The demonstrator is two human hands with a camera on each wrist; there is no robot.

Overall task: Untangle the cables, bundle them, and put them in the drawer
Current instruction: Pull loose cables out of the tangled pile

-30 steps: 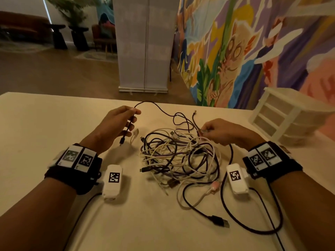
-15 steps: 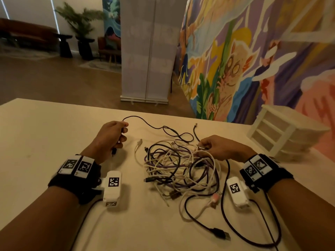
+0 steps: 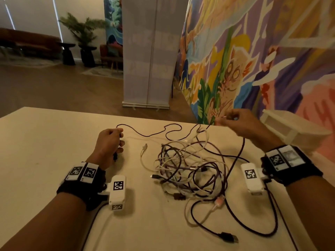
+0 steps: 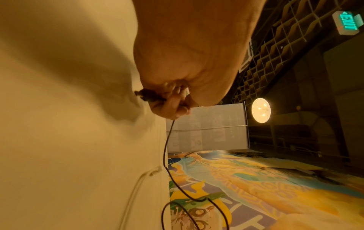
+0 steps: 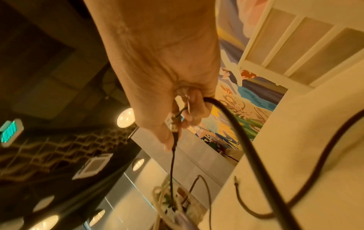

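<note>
A tangle of white, purple and black cables [image 3: 190,165] lies on the cream table [image 3: 45,142]. My left hand [image 3: 110,142] rests on the table left of the pile and grips one end of a thin black cable [image 3: 145,135], its plug [image 4: 146,95] poking out below the fist. That cable runs right to my right hand [image 3: 235,120], which is raised above the table's far edge and pinches the other end [image 5: 174,124]. A white cable end [image 3: 144,147] lies loose between my left hand and the pile.
A white drawer unit [image 3: 291,129] stands at the table's right edge, just past my right hand. A thick black cable with a USB plug [image 3: 229,238] loops near the front edge. A mural wall rises behind the table.
My right hand has lifted up and away from the pile, drawing the thin black cable out of the tangle. My left hand has kept its grip near the table.
</note>
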